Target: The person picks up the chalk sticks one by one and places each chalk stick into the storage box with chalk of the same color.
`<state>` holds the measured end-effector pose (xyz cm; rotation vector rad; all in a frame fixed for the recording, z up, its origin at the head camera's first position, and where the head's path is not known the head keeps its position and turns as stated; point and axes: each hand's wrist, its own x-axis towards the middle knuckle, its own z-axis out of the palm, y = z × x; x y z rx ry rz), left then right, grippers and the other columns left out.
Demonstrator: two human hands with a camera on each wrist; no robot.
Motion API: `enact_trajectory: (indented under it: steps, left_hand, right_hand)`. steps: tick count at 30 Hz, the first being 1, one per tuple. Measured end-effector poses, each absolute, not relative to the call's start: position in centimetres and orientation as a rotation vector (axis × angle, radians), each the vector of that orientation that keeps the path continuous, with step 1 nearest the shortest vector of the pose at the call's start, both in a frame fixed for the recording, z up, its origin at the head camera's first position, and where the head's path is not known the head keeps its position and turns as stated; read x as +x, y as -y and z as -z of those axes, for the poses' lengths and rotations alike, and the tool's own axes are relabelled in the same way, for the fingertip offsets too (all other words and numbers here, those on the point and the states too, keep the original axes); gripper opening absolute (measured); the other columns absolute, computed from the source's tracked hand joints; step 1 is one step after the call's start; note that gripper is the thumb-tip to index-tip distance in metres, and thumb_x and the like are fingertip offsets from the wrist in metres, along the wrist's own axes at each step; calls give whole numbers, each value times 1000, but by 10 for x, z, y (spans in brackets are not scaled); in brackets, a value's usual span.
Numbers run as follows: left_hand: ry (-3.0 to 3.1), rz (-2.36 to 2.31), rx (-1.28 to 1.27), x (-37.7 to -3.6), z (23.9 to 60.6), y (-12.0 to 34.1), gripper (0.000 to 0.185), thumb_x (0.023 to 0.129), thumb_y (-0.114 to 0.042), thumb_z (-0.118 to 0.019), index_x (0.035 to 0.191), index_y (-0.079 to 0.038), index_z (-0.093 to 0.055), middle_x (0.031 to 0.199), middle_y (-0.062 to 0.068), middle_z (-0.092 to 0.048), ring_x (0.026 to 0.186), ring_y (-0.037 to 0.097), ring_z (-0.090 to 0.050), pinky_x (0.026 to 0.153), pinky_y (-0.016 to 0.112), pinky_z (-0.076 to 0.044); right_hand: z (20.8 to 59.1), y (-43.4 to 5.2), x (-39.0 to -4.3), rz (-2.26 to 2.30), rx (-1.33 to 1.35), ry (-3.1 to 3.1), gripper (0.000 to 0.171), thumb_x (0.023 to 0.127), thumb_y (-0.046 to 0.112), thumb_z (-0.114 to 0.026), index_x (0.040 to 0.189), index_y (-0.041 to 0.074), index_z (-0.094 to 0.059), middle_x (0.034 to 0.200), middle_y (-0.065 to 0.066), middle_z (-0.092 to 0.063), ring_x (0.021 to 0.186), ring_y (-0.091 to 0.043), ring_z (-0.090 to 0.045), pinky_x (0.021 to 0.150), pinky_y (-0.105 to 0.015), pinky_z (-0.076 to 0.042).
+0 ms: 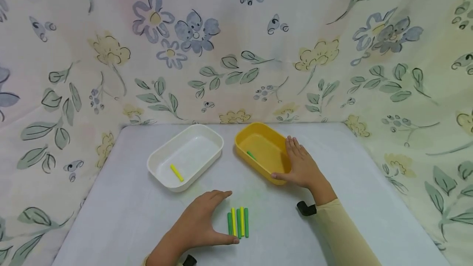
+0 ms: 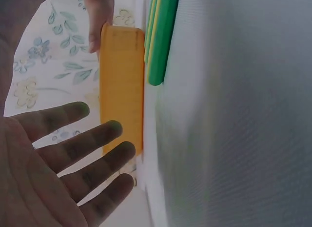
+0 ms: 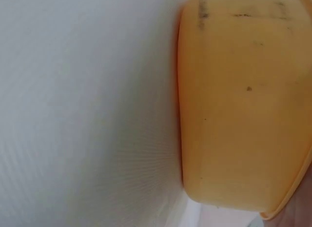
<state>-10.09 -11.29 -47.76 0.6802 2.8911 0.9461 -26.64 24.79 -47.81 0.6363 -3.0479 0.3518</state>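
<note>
My left hand (image 1: 203, 221) is spread with straight fingers beside a row of thin green and yellow sticks (image 1: 246, 223) on the table. Its thumb tip lies right at their near ends, and the other fingers point past their far left side. My right hand (image 1: 304, 169) rests at the right end of a yellow plastic tray (image 1: 266, 147), fingers straight along the rim and thumb over the front corner. Inside that tray lies one short green stick (image 1: 251, 155). The tray's outer wall (image 3: 243, 114) fills much of the right wrist view.
Left of the yellow tray stands a white tray (image 1: 196, 147) holding one yellow stick (image 1: 177, 173). A white cloth (image 1: 122, 200) covers the table. Floral fabric (image 1: 236, 32) hangs behind and at the sides. A black band (image 1: 306, 209) sits at the right wrist.
</note>
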Motion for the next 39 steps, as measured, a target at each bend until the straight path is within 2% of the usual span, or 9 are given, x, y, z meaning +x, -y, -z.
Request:
enact_trajectory:
  steps: [12,17,27,39]
  left_hand:
    - [-2859,-765,704,-105,494,108,100,63,-90,-79,134,-19,-72,143,0,-64,135,23,-57,111,53,-51]
    - [-2903,-724,753,-106,496,108,91,63,-84,-84,126,-19,-76,141,1,-64,133,24,-57,108,53,-52]
    - [-2883,-731,721,-107,496,106,77,65,-71,-91,122,-21,-78,140,2,-64,133,25,-56,109,55,-51]
    - [-2882,-733,714,-108,493,105,75,67,-70,-90,121,-18,-79,139,1,-66,133,24,-58,109,54,-52]
  right_hand:
    - [481,-248,-269,-333,617,3051,141,78,89,-65,170,3,0,180,-14,-3,167,-35,-6,134,-56,-12]
    - [480,-247,-269,-329,617,3050,141,78,89,-65,170,4,0,180,-15,-3,167,-34,-5,135,-56,-12]
    - [480,-247,-269,-334,613,3064,140,79,89,-64,171,4,0,180,-13,-3,168,-34,-5,135,-55,-11]
    - [482,-247,-269,-338,617,3051,139,79,89,-63,171,4,-2,180,-13,-4,168,-32,-6,135,-53,-12]
